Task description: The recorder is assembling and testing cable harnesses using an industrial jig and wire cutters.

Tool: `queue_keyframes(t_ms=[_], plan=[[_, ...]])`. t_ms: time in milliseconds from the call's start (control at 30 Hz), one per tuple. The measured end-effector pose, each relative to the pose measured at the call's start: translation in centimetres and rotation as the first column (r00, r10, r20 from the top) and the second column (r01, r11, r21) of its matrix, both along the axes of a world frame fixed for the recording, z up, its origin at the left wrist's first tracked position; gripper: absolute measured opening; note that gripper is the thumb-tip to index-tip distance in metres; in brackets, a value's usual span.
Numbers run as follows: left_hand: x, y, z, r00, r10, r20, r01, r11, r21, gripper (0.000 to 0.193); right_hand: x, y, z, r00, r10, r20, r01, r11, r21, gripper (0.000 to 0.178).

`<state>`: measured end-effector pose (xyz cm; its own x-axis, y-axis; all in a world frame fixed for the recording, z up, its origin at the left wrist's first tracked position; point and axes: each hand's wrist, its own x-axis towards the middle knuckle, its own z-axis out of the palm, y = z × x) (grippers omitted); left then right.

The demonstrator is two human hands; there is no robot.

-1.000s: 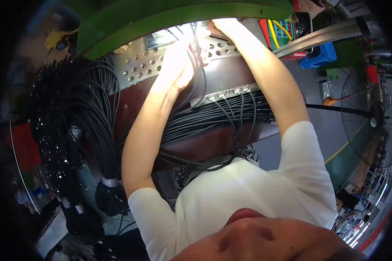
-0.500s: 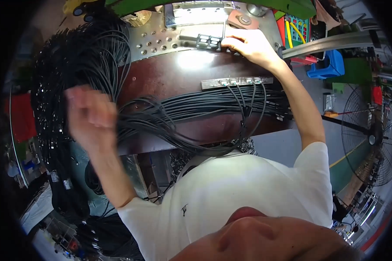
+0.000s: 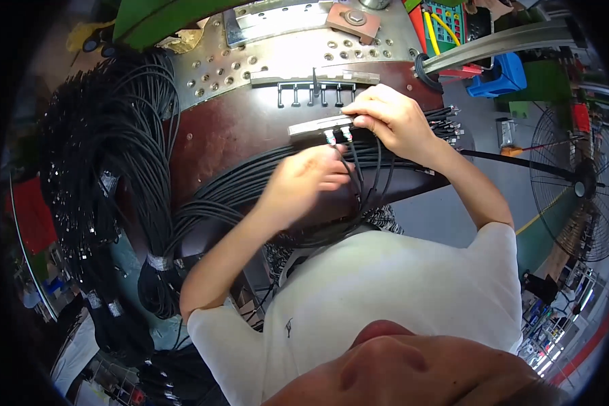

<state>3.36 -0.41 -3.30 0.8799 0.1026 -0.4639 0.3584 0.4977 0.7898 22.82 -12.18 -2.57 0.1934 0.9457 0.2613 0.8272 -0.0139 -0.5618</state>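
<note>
Bolted brown block (image 3: 360, 28) on perforated steel plate (image 3: 218, 62). Nearside of plate: toothed black strip (image 3: 316, 85), slim metal bar (image 3: 307, 127), right hand (image 3: 398, 122) pinching its end, round black cables (image 3: 240, 177). Left hand (image 3: 304, 177) blurred; can't tell grip.

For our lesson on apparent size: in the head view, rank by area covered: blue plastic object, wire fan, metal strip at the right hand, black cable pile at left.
1. Black cable pile
2. Wire fan
3. Blue plastic object
4. Metal strip, partly covered by the right hand
</note>
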Motion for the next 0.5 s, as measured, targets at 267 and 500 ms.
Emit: queue_keyframes(t_ms=[267, 500], plan=[[8.1, 6.9, 4.6, 0.937, 0.347, -0.037, -0.340, 0.882, -0.326, 0.026, 6.3, 13.7, -0.6, 0.894, -0.064, 0.443, -0.108, 0.930, 0.352, 0.023], [12.7, 16.0, -1.5, 0.916, 0.167, 0.364, 0.064, 0.836, -0.545, 0.022, 11.3, 14.5, -1.0, 0.911, -0.104, 0.399, 0.001, 0.968, 0.250, 0.024]])
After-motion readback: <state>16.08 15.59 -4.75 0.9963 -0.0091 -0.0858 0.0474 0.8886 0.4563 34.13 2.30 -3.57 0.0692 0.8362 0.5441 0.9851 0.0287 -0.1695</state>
